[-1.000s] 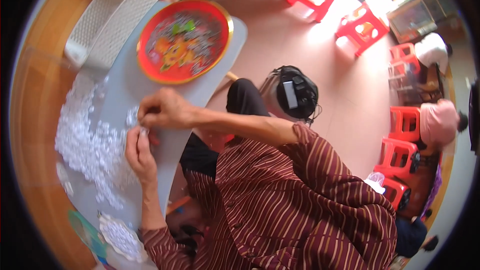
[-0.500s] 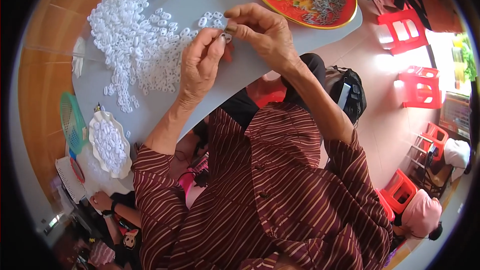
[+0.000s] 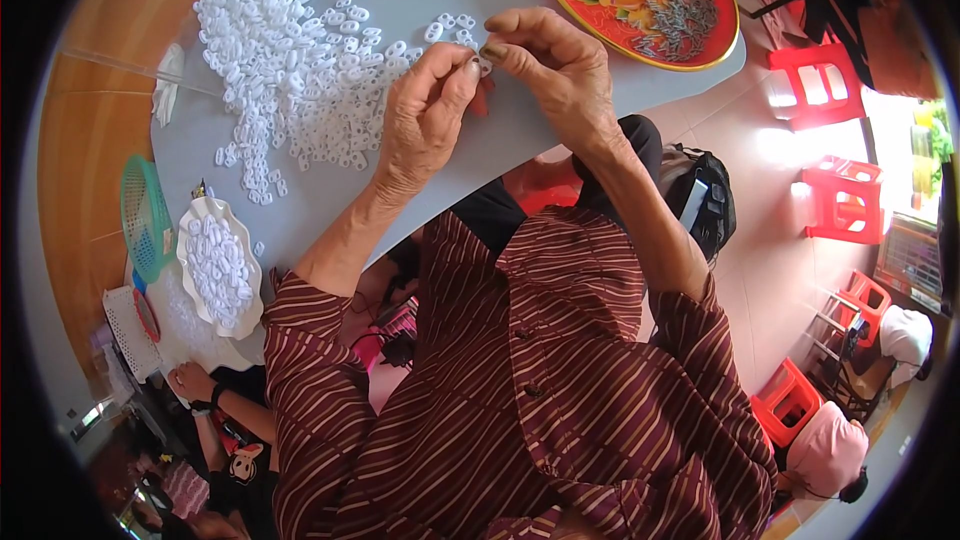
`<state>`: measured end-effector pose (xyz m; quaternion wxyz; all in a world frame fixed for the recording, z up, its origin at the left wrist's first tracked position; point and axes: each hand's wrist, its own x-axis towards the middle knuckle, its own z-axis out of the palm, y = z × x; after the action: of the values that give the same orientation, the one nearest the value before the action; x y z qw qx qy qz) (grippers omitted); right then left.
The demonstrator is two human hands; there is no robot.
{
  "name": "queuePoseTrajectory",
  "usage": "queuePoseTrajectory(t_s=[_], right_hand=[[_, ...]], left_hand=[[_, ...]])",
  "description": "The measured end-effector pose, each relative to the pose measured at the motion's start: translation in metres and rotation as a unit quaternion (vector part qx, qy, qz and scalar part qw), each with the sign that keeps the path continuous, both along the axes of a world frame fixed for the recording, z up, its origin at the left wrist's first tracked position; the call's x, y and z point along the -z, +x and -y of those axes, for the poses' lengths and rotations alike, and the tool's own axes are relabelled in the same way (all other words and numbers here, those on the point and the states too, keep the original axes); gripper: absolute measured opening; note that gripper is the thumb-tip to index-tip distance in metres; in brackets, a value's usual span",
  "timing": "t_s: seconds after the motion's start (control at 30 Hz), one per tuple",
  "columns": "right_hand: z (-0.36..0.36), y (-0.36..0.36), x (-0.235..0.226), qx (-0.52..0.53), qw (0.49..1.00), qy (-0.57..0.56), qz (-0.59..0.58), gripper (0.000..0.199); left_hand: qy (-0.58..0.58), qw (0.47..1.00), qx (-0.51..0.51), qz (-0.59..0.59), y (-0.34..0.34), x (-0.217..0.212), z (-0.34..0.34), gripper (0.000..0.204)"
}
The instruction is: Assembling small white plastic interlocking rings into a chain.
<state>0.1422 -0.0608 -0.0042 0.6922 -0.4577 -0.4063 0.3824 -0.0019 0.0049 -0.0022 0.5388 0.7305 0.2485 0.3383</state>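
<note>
My left hand (image 3: 425, 120) is closed in a pinch on a small white plastic piece (image 3: 486, 66) with holes. My right hand (image 3: 562, 75) meets it from the other side, thumb and fingers bent close by the piece; anything in its fingertips is too small to make out. Just beyond the fingers lie several loose white oval pieces (image 3: 434, 32). A big spread pile of the same pieces (image 3: 300, 70) covers the table to the left. At the far right stands a red round tray (image 3: 574, 12) with a flower print, bearing many thin grey metal pieces (image 3: 690, 18) and a green scrap.
A white scalloped dish (image 3: 187, 258) full of white pieces stands near the grey table's (image 3: 330, 210) left edge, beside a green mesh basket (image 3: 146, 220). At lower left is another person's hand (image 3: 192, 380). Red stools (image 3: 845, 200) stand on the floor at right.
The whole view has shifted a little, so table, tray and hands appear further right. My hands keep nearly the same pose, with the right fingertips slightly further from the left ones.
</note>
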Motion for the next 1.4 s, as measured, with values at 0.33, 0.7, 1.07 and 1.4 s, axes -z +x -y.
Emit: queuePoseTrajectory(t_s=[0.33,0.7,1.07,1.4], right_hand=[[0.002,-0.004,0.001,0.027,0.999,-0.001,0.030,0.017],[0.005,0.000,-0.006,0.009,0.995,-0.038,0.094,0.014],[0.002,0.006,-0.012,-0.008,0.988,-0.066,0.137,0.020],[0.001,0.008,-0.008,-0.025,0.983,-0.052,0.175,0.018]], left_hand=[[-0.007,1.000,-0.010,-0.013,-0.001,-0.006,0.002,0.015],[0.008,0.999,0.026,-0.040,-0.003,-0.011,0.000,0.015],[0.036,0.998,0.006,-0.041,-0.002,-0.008,-0.002,0.015],[0.003,1.000,0.023,-0.012,-0.003,-0.007,-0.003,0.012]])
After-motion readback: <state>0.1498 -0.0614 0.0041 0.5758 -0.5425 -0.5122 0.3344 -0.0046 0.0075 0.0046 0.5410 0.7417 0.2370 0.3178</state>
